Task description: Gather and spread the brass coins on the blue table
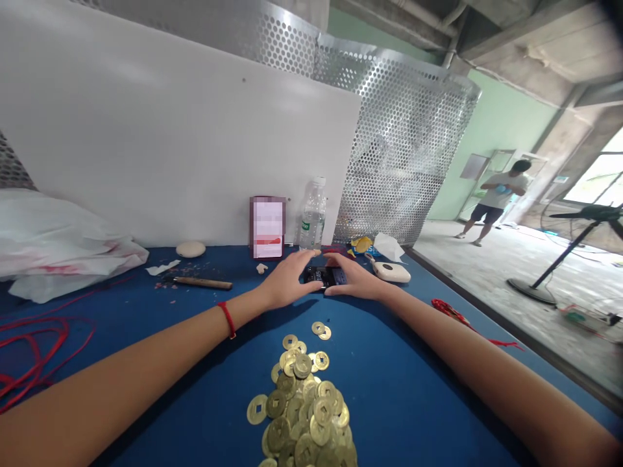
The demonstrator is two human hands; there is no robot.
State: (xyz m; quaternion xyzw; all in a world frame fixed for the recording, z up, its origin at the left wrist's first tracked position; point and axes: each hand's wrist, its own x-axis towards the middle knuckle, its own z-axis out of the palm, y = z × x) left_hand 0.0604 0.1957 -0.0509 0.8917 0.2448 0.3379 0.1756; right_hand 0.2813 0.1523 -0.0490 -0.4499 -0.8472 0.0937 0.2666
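My left hand point(291, 280) and my right hand point(354, 277) are at the two ends of a dark phone point(325, 277) with a lit screen, lying on the blue table point(403, 363). Both hands curve round the phone, thumbs at its near edge. A red string bracelet point(226, 320) circles my left wrist. Nearer to me lies a heap of brass coins point(306, 415) with square holes, and two coins point(321, 331) lie apart beyond it. Behind my hands stand a clear bottle point(313, 217) and an upright phone point(267, 227) with a lit screen.
Left: white plastic bag point(63, 243), red cord point(36, 347), wooden-handled tool point(203, 283) and white round object point(191, 249). Right: white case point(392, 272), yellow-and-blue wrapper point(363, 246), red knotted cord point(450, 311). A person point(499, 198) stands beyond, near a fan point(559, 253).
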